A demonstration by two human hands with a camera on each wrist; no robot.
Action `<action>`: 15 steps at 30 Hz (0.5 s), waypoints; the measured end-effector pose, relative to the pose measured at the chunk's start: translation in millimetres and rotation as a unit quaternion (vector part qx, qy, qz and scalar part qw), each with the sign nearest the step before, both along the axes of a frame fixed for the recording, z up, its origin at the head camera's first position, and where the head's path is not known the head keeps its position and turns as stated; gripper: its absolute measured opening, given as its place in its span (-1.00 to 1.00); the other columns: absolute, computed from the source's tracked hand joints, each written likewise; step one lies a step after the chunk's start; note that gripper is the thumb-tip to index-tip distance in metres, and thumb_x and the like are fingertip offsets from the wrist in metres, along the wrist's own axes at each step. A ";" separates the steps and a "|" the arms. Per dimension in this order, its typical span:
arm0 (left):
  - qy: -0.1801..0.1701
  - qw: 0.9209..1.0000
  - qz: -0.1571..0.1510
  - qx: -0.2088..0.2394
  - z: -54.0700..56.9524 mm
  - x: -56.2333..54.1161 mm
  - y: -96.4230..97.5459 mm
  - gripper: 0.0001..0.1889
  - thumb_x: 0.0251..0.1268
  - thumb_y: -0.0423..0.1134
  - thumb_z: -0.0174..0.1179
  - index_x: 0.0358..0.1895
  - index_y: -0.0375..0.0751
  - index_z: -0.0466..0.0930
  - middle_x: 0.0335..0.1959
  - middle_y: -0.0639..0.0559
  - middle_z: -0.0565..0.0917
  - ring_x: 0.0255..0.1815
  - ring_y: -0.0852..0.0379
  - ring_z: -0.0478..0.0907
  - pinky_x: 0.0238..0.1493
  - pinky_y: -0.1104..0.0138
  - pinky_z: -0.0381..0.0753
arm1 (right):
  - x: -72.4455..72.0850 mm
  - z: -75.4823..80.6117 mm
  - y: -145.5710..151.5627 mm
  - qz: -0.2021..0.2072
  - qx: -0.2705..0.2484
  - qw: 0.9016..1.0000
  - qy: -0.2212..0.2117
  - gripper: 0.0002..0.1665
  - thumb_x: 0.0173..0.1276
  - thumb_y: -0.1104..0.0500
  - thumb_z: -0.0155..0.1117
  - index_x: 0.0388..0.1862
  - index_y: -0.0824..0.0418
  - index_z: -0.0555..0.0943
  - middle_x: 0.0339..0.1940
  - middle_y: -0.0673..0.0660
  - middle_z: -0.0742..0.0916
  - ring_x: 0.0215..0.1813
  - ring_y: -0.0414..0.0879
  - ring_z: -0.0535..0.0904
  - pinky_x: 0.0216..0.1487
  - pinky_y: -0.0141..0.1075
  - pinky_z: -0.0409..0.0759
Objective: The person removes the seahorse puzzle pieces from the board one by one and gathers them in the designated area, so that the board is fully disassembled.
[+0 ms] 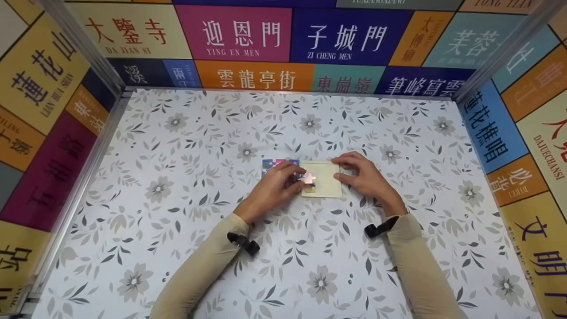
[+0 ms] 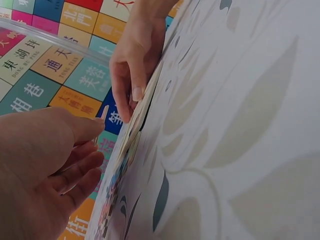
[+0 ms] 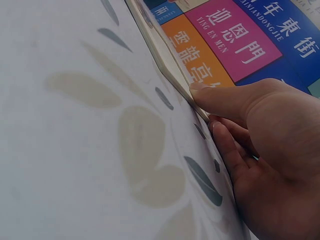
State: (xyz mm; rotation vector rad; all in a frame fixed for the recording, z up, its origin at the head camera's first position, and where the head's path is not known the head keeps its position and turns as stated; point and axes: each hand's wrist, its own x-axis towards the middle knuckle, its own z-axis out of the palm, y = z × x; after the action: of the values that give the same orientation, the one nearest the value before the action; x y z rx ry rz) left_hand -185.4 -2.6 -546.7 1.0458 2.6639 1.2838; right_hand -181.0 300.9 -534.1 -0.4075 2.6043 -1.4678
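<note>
My left hand (image 1: pixel 275 188) pinches a pale pink jigsaw piece (image 1: pixel 309 178) between thumb and fingers, over the left part of a square cream puzzle tray (image 1: pixel 328 188). Seen edge-on in the left wrist view, the jigsaw piece (image 2: pixel 104 114) is a thin sliver at the fingertips. At the tray's right edge, my right hand (image 1: pixel 365 176) grips the border, thumb on top in the right wrist view. A small coloured patch shows near the tray's lower left, under the held piece. Colourful jigsaw pieces (image 1: pixel 268 164) lie just left of the tray, partly hidden by my left hand.
A white cloth with grey flowers and leaves covers the table (image 1: pixel 186 248). Panels with coloured lettered blocks (image 1: pixel 241 33) stand along the back and both sides. Each wrist carries a black camera mount (image 1: pixel 243 243) over a beige sleeve.
</note>
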 end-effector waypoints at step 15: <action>0.013 1.000 0.011 -0.010 -3.2 0.3 -27.0 -0.71 0.48 -0.24 0.41 0.18 -0.20 0.75 0.10 -0.04 0.73 -0.03 0.08 0.71 0.08 0.26 0.74 | 1.7 2.0 -0.6 -0.007 -0.006 1.000 -0.004 -0.51 0.46 0.35 0.47 0.34 0.39 0.67 0.34 0.40 0.64 0.37 0.27 0.56 0.41 -0.11 0.47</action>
State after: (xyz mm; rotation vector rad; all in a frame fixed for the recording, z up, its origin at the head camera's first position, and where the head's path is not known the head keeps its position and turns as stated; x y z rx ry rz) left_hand -185.1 -29.5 -549.8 1.0418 2.7093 1.2529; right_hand -179.3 300.3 -532.1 -0.3852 2.5982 -1.4860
